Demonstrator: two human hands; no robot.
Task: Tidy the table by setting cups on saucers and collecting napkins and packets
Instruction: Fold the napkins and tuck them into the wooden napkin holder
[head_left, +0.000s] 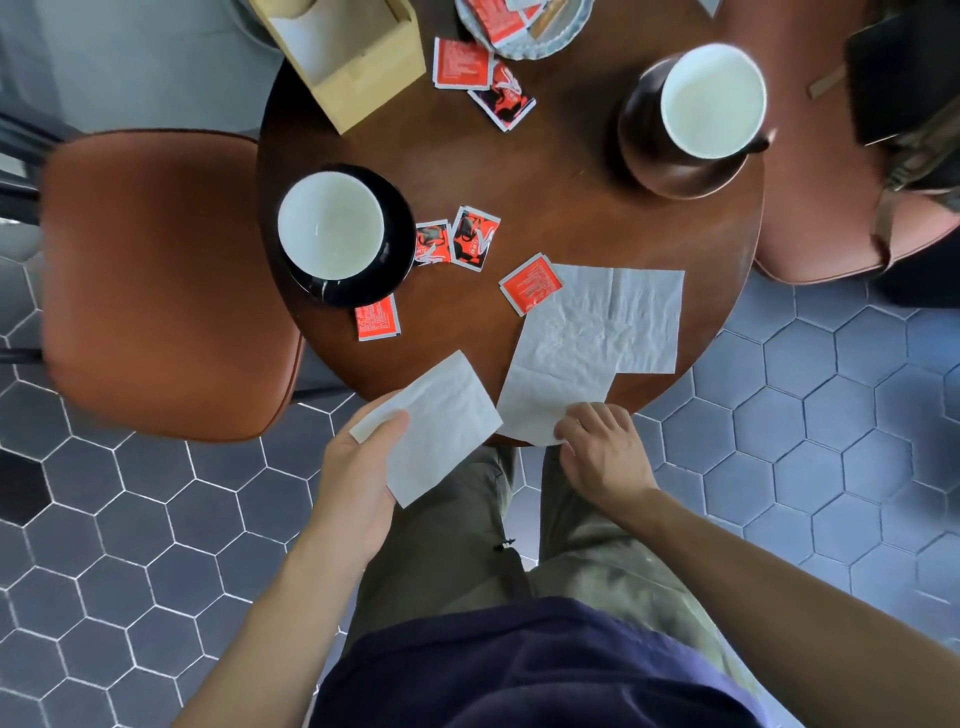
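My left hand (358, 467) holds a folded white napkin (436, 431) just off the near edge of the round wooden table (571, 208). My right hand (597, 452) pinches the near corner of a second napkin (561, 364) that lies flat on the table, overlapping a third napkin (649, 317). A white-lined cup (330, 226) stands on a black saucer (400, 234) at the left. Another cup (711, 98) sits on a brown saucer (675, 176) at the right. Several red packets lie scattered, one (530, 283) by the napkins, two (457, 239) beside the black saucer.
A wooden napkin box (358, 67) stands at the far left of the table. A plate (550, 36) with red packets sits at the far edge, more packets (483, 78) beside it. A brown chair (156, 280) is at left, a pink seat (831, 208) at right.
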